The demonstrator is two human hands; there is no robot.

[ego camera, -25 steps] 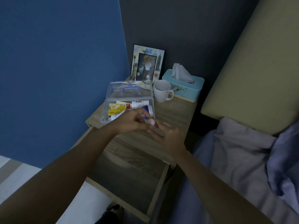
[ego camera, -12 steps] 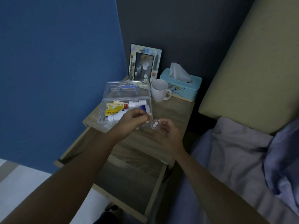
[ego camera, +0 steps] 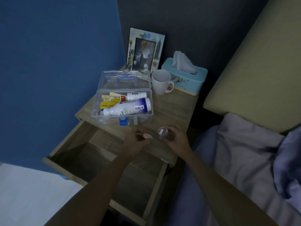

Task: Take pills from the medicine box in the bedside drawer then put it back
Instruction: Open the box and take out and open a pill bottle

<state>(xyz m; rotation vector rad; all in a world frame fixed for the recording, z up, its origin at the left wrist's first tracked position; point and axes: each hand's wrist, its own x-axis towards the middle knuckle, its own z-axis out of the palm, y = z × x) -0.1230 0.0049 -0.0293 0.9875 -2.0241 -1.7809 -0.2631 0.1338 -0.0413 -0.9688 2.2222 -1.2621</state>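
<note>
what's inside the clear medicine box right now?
In the medicine box, lid open: a large white bottle with a blue band lying on top, a smaller white bottle behind it, and a yellow carton. Whatever lies beneath them is covered.

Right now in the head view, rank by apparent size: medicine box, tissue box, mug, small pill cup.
1. medicine box, lid open
2. tissue box
3. mug
4. pill cup, smallest though nearest the camera

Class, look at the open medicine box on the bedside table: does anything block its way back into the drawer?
Nothing visible inside the drawer. The left hand hovers over its back edge, in front of the medicine box, whose lid is open.
</note>
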